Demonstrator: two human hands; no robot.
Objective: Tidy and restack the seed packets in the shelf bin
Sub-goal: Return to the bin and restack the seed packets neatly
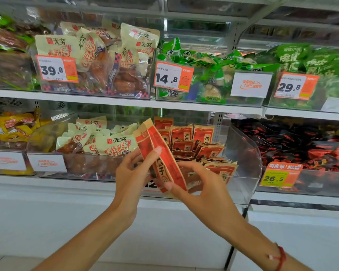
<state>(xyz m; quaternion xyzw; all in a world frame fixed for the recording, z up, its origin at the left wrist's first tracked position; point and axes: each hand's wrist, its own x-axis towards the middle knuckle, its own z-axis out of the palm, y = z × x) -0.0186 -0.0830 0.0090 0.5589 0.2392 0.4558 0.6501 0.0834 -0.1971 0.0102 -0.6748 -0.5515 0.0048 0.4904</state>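
Both hands hold a few red seed packets (160,153) in front of the clear shelf bin (243,153), left hand (131,173) fingers pinching, right hand (196,184) supporting below; better align edges before standing them inside.

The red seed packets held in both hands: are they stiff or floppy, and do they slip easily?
The held seed packets look fairly stiff: they stand straight between left hand and right hand. Probably light. Their smooth faces may slide; packets in the clear bin lean unevenly.
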